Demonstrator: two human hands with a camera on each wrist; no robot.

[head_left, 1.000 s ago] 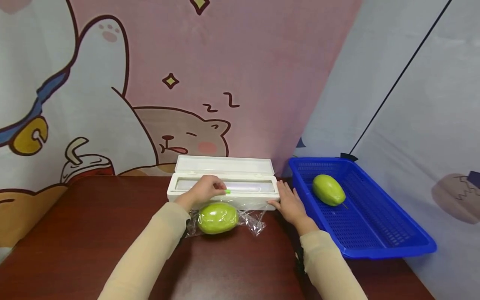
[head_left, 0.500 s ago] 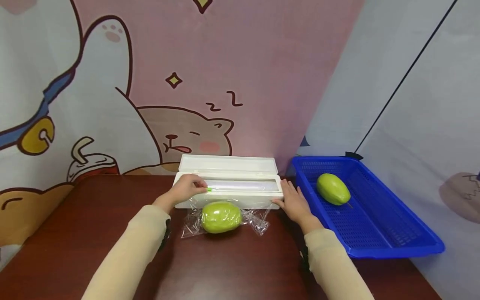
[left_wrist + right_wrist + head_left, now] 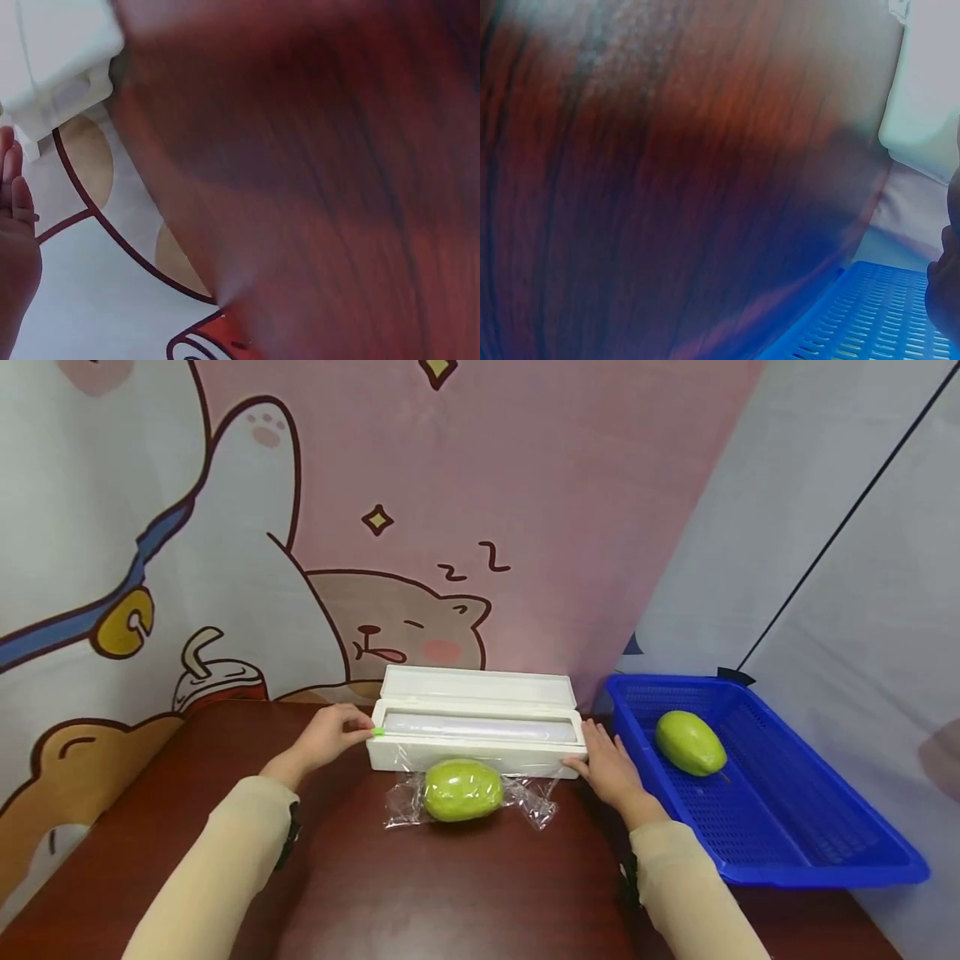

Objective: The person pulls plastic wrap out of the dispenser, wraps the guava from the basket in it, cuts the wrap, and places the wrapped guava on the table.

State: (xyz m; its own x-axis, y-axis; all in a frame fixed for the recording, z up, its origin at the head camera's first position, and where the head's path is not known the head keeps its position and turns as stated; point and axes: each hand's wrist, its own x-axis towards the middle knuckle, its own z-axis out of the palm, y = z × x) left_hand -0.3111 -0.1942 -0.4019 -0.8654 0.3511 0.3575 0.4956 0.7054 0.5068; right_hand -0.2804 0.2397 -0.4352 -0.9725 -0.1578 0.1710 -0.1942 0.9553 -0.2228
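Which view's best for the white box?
Head: it shows the whole white box lengthwise, with its lid open and a pale roll inside. Left wrist catches only one end, cut off at upper left; right wrist only another end, cut off at upper right.

Bare hands (image 3: pixel 327 737): I had two.
Smooth green oval fruits (image 3: pixel 462 790): I counted two, one in clear plastic film (image 3: pixel 542 806).
Long white plastic box (image 3: pixel 517 762) with hinged lid (image 3: pixel 480 687): I saw one.
Pale cylindrical film roll (image 3: pixel 480 727): I counted one.
Small bright-green slider (image 3: pixel 378 732): I had one.
Rectangular blue perforated plastic basket (image 3: pixel 825 877): I saw one.
Cream long sleeves (image 3: pixel 213 860): I wore two.
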